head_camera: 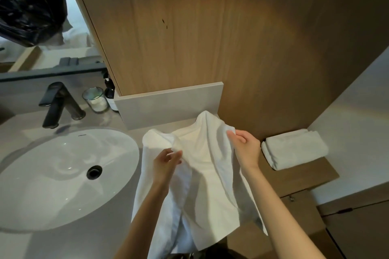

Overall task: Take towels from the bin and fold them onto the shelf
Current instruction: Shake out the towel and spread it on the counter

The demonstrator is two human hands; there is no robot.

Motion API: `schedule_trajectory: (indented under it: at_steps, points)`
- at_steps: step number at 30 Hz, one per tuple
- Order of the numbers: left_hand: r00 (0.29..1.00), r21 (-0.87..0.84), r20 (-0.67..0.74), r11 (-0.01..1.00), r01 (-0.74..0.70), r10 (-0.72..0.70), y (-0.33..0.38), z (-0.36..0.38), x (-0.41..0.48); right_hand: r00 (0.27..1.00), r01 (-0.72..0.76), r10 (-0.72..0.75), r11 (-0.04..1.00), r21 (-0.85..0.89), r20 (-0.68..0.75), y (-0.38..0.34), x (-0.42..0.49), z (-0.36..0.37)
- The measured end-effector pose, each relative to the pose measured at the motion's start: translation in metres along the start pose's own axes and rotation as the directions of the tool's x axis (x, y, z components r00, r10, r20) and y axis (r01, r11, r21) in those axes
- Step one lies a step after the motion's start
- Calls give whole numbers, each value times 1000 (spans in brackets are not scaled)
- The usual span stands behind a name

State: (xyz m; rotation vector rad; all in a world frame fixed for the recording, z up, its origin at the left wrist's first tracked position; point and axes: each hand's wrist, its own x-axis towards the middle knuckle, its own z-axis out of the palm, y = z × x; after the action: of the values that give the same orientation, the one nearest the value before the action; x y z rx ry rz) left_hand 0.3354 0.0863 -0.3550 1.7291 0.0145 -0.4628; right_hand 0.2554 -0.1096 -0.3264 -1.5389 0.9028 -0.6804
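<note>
So the person is holding a white towel (202, 174) up in front of them with both hands, and it's hanging open and crumpled over the edge of the countertop (42, 246), just right of the sink (52, 174). The left hand (166, 164) is pinching a bunched fold near the towel's upper left part, with thumb and fingers curling onto the cloth. The right hand (245, 149) is gripping the right edge higher up, fingers wrapping round the fabric. The hands are sitting apart, with a loose stretch of towel sagging between them, and the rest is draping down past the forearms toward the bottom of the view.

Off to the right, a folded towel (294, 149) is lying on the wooden shelf (305, 178), tucked against the wall, well apart from the one being held.

Something dark is peeking out under the towel at the very bottom edge; might be the bin, honestly can't tell.

Behind the sink, a black faucet (56, 105) is standing upright, with a glass jar (95, 100) and a dark pump bottle (110, 94) sitting next to each other beside it. A black plastic bag (27, 2) is showing in the top left corner, at the mirror (80, 33).
</note>
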Motion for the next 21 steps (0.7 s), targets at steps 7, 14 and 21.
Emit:
schedule_trajectory:
  at_steps: [7,14,21]
  points:
    - [957,254,-75,934,-252,279,59,3,-16,909,367,-342,928,-69,237,-43,-32,35]
    - [936,331,-68,893,-306,346,61,10,-27,928,307,-267,943,-129,259,-35,-47,49]
    - [902,411,-37,829,-379,430,60,14,-28,928,278,-234,953,-120,290,-36,-47,45]
